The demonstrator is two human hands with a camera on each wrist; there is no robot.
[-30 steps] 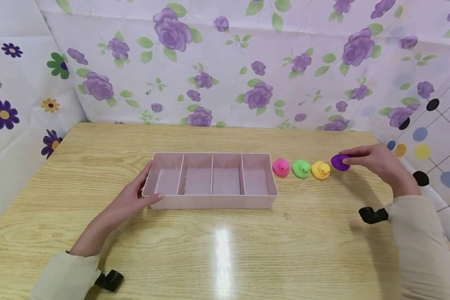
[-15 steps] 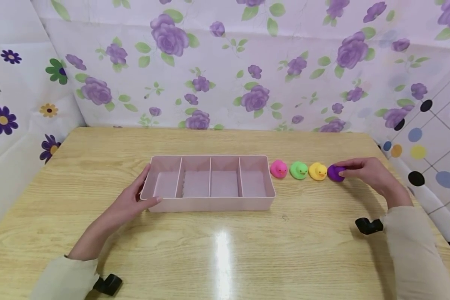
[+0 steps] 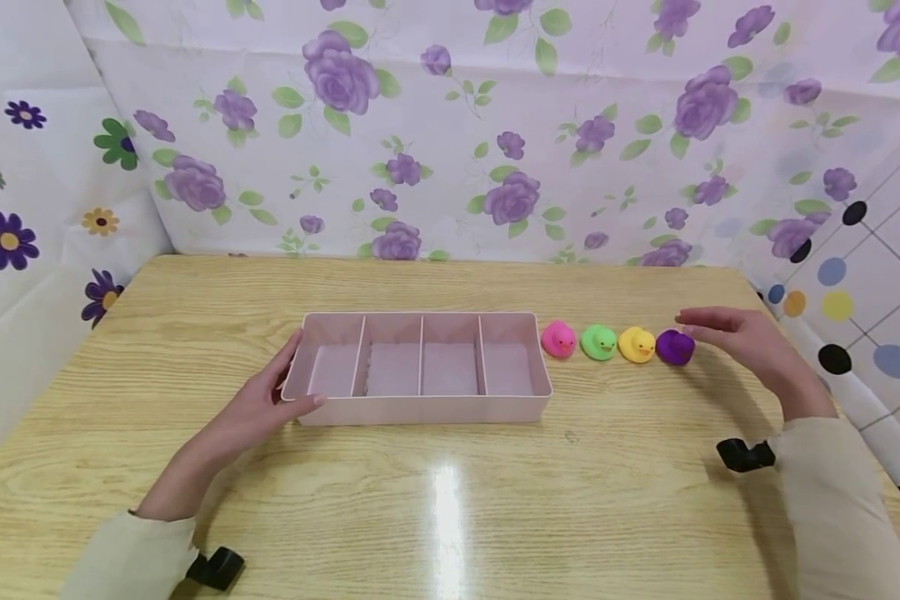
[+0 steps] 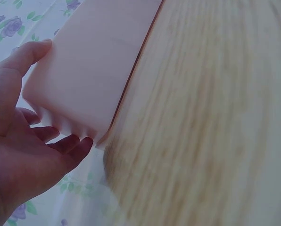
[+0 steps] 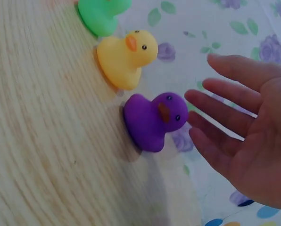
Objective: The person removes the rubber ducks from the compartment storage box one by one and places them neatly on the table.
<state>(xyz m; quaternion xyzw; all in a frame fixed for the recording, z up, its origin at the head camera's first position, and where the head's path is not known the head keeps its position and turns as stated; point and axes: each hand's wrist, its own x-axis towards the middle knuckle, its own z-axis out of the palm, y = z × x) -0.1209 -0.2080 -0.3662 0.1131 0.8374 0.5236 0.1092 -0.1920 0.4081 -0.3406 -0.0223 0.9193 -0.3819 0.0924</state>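
Observation:
A pale pink divided box (image 3: 420, 410) stands on the wooden table, its compartments empty. At its left end my left hand (image 3: 258, 404) grips the corner, thumb on the front wall and curled fingers along the end wall, as the left wrist view also shows. Right of the box a row of rubber ducks stands upright: a pink duck (image 3: 559, 340), a green duck (image 3: 598, 342), a yellow duck (image 3: 637, 345) and a purple duck (image 3: 675, 347). Just above and right of the purple duck, my right hand (image 5: 253, 122) has its fingers spread, holding nothing.
The wooden table (image 3: 330, 500) runs up to a floral cloth (image 3: 450, 150) at the back. A dotted cloth (image 3: 870, 317) bounds the right side, and a flower-printed cloth (image 3: 37, 275) the left.
My right hand has brought the purple duck down beside the yellow one, let go of it and drawn slightly away. The left hand keeps its place on the box.

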